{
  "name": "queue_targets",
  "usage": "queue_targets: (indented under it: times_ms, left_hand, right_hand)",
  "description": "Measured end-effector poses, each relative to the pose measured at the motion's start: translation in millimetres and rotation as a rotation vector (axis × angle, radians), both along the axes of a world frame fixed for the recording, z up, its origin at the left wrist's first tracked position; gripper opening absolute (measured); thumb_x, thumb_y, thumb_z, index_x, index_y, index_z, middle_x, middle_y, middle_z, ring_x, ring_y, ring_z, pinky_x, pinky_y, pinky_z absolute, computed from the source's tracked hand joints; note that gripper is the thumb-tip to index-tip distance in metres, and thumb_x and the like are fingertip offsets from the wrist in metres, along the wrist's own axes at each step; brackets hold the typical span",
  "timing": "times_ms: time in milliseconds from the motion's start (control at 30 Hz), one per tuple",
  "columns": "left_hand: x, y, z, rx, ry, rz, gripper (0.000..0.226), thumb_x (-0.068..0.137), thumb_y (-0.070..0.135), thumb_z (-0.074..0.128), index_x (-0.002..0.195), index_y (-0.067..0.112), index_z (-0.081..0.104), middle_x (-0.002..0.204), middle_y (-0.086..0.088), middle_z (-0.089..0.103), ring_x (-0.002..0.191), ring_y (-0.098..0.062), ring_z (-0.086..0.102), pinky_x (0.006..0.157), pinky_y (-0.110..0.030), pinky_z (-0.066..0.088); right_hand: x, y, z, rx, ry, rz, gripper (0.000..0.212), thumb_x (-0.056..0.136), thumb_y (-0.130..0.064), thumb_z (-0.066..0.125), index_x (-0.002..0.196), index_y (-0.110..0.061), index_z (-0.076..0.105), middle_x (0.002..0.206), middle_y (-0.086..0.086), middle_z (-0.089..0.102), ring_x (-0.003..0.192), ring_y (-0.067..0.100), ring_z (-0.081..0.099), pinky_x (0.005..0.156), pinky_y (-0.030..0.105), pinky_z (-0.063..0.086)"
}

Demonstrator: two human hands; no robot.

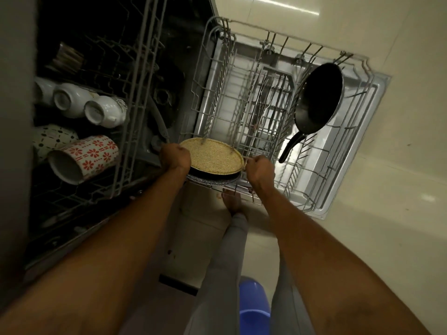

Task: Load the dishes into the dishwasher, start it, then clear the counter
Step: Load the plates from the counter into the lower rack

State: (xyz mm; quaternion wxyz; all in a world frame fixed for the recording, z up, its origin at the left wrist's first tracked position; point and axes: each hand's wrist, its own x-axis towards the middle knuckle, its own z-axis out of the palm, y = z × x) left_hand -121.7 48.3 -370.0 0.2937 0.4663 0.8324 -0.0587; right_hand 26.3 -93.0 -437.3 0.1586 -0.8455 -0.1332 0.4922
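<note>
A round yellow speckled plate (214, 154) sits tilted on top of darker plates at the near edge of the pulled-out lower rack (242, 97). My left hand (175, 157) grips the plate's left rim. My right hand (260, 169) is curled at the plate's right rim, beside the rack's front wire. A black frying pan (319, 97) leans in the rack's right side, handle pointing toward me. The upper rack (125, 141) on the left holds white cups (72, 99) and a red-flowered mug (84, 157).
The open dishwasher door (358, 151) lies under the lower rack, over a pale tiled floor (387, 226). My legs in grey trousers and a bare foot (233, 201) stand by the door. A blue plastic stool or bin (254, 303) is at my feet.
</note>
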Motion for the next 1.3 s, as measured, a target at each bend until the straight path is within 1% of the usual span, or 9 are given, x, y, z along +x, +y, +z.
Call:
queue_targets:
  times_ms: [167,300,500,633,733,867,1000,1233,1300]
  left_hand:
    - [0,-58,66,-0.029,-0.028,-0.149,0.019,0.087,0.002,0.053,0.091,-0.004,0.070,0.103,-0.027,0.068,0.099,-0.039,0.066,0.081,-0.043,0.052]
    - [13,-117,154,-0.129,-0.120,-0.271,0.013,0.089,0.003,0.057,0.089,-0.001,0.069,0.097,-0.023,0.070,0.094,-0.035,0.066,0.076,-0.037,0.049]
    - [32,-175,265,-0.122,-0.215,-0.342,0.013,0.093,0.008,0.058,0.089,0.008,0.071,0.088,-0.007,0.067,0.085,-0.022,0.065,0.074,-0.031,0.049]
    - [35,-199,328,-0.072,-0.263,-0.347,0.019,0.097,0.012,0.056,0.099,0.004,0.073,0.098,-0.010,0.071,0.094,-0.026,0.067,0.087,-0.034,0.055]
    - [30,-221,369,-0.050,-0.271,-0.382,0.020,0.100,0.016,0.055,0.105,0.005,0.070,0.099,-0.010,0.069,0.087,-0.022,0.062,0.082,-0.031,0.051]
    - [9,-259,411,-0.060,-0.196,-0.481,0.021,0.099,0.012,0.049,0.096,0.001,0.067,0.097,-0.016,0.070,0.090,-0.031,0.068,0.076,-0.038,0.054]
    - [-28,-297,437,-0.075,-0.077,-0.561,0.021,0.095,0.006,0.044,0.101,0.003,0.064,0.106,-0.017,0.068,0.095,-0.033,0.066,0.085,-0.044,0.056]
    - [-112,-372,475,0.013,0.015,-0.487,0.030,0.095,0.011,0.046,0.116,0.002,0.066,0.120,-0.018,0.068,0.111,-0.036,0.064,0.094,-0.044,0.052]
    - [-137,-396,481,0.024,0.041,-0.435,0.031,0.095,0.012,0.047,0.117,0.001,0.066,0.123,-0.018,0.067,0.115,-0.037,0.063,0.095,-0.043,0.051]
  right_hand:
    - [30,-22,77,-0.006,-0.012,0.185,0.022,0.104,-0.021,0.050,0.104,-0.005,0.066,0.102,0.014,0.072,0.087,0.030,0.067,0.078,0.037,0.056]
    - [51,-46,166,0.004,-0.008,0.381,0.021,0.104,-0.022,0.054,0.109,-0.006,0.067,0.097,0.008,0.066,0.087,0.027,0.065,0.076,0.036,0.056]
    - [68,-70,283,0.055,-0.029,0.616,0.025,0.103,-0.021,0.054,0.105,-0.006,0.074,0.099,0.011,0.073,0.085,0.028,0.070,0.079,0.039,0.061]
    - [69,-86,346,0.087,-0.067,0.708,0.025,0.103,-0.019,0.053,0.101,-0.005,0.073,0.095,0.015,0.073,0.088,0.032,0.071,0.081,0.042,0.061]
    - [61,-102,386,0.108,-0.071,0.764,0.020,0.100,-0.011,0.052,0.093,-0.007,0.070,0.091,0.014,0.073,0.087,0.032,0.072,0.083,0.045,0.062]
    - [37,-130,425,0.130,-0.089,0.874,0.022,0.101,-0.014,0.054,0.104,-0.001,0.072,0.098,0.017,0.074,0.090,0.032,0.072,0.082,0.042,0.062]
    - [5,-156,453,0.150,-0.145,1.024,0.017,0.101,-0.015,0.054,0.097,-0.008,0.069,0.096,0.013,0.072,0.089,0.028,0.070,0.085,0.043,0.061]
    - [-76,-197,490,0.208,-0.220,1.281,0.020,0.097,-0.017,0.053,0.096,-0.007,0.070,0.100,0.016,0.071,0.096,0.033,0.068,0.092,0.042,0.058]
    - [-110,-207,498,0.255,-0.237,1.340,0.026,0.097,-0.020,0.053,0.106,-0.004,0.070,0.109,0.019,0.071,0.103,0.036,0.068,0.093,0.044,0.057]
